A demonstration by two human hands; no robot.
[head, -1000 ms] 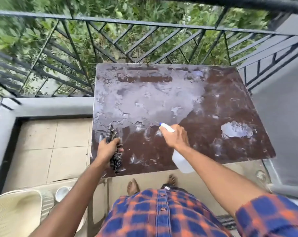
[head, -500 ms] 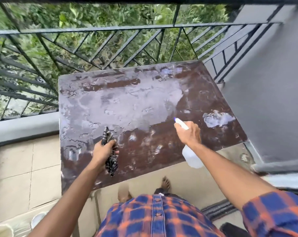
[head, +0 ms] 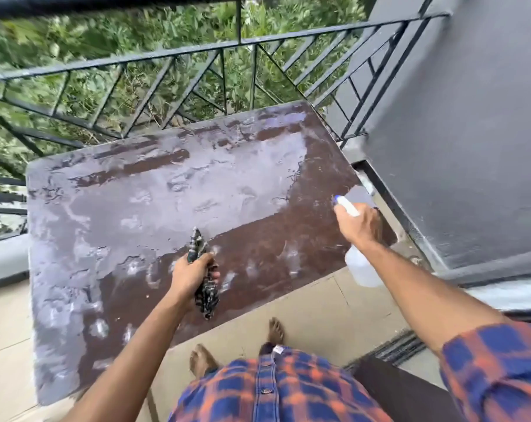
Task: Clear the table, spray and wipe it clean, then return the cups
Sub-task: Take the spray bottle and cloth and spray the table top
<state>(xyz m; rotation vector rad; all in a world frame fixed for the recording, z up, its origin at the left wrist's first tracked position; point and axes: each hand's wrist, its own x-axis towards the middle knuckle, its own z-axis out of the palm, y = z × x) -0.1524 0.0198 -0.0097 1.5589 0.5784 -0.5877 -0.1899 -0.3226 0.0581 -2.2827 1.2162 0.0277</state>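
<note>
The right hand (head: 358, 228) is gripping the spray bottle (head: 361, 269) at the surface's (head: 136, 208) 3 o'clock edge, its nozzle (head: 345, 206) seemingly aiming at the drier patch there, while the left hand (head: 189, 274) is clutching the bunched cloth (head: 208, 296) near 6 o'clock for wiping.

Dark reddish brown on the table (head: 288, 239), under pale lilac-grey wet patches. Black with white mottling on the cloth (head: 207, 296). Translucent white on the spray bottle (head: 363, 269), blue at the nozzle tip (head: 338, 200). Blue-and-orange plaid on the shirt (head: 273, 391). Black on the railing (head: 197, 49), grey on the wall (head: 471, 132), beige on the floor tiles (head: 334, 309), green on the foliage (head: 166, 28).
</note>
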